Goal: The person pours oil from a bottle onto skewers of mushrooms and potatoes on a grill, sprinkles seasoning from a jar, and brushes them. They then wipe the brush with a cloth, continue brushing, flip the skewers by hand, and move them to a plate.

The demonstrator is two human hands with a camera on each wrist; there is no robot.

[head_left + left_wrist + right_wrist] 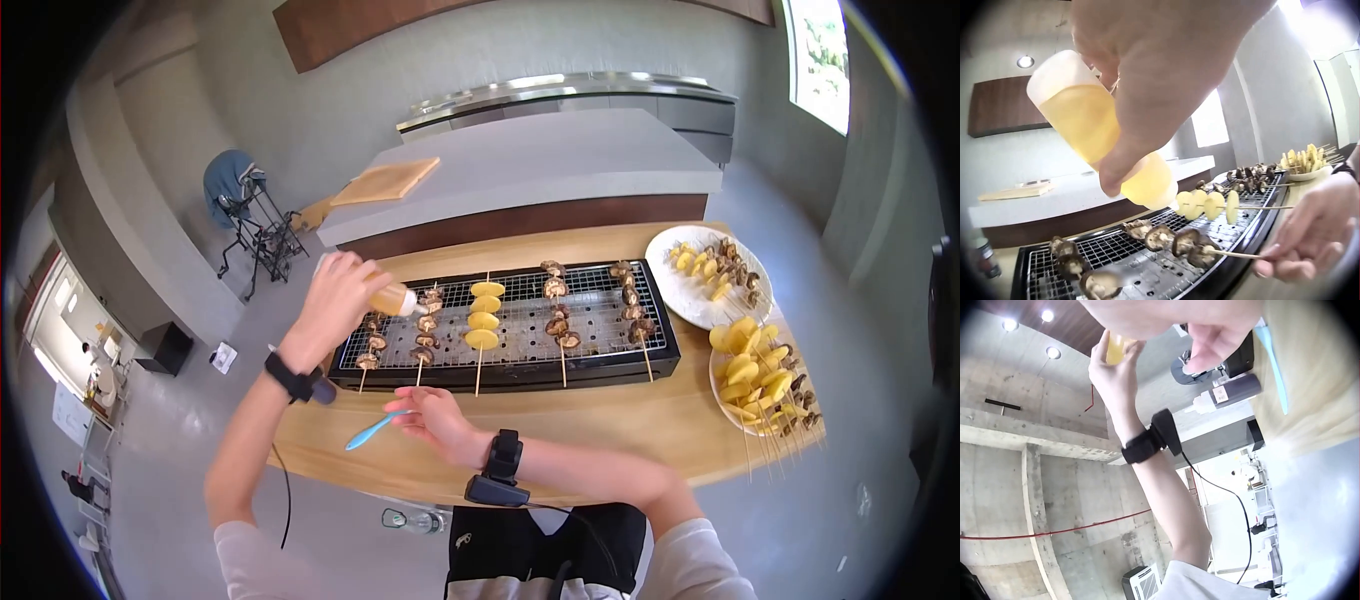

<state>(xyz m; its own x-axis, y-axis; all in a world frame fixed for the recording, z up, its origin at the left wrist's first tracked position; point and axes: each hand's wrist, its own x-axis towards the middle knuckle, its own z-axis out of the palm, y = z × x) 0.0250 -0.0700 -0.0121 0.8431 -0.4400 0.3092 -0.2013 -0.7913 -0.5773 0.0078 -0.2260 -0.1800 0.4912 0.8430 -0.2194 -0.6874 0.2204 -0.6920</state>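
Observation:
My left hand [335,300] grips a clear squeeze bottle [1082,119] of yellow liquid, tilted nozzle-down over the left part of the grill [520,375]. Below the nozzle lies a mushroom skewer [1185,242], second from the left on the wire rack. My right hand [445,422] is at the grill's near edge, thumb and fingers pinching the end of that skewer's stick [1241,254]. Just left of this hand, a light-blue brush handle [368,432] lies on the wooden table. A potato-slice skewer [482,322] rests beside it, with more mushroom skewers [558,318] on the rack.
At the right stand a white plate [665,262] and a second plate piled with potato and mushroom skewers [755,375]. A dark squeeze bottle [1235,392] is by the table's left edge. Beyond the table is a grey counter [540,160] with a wooden board [388,181].

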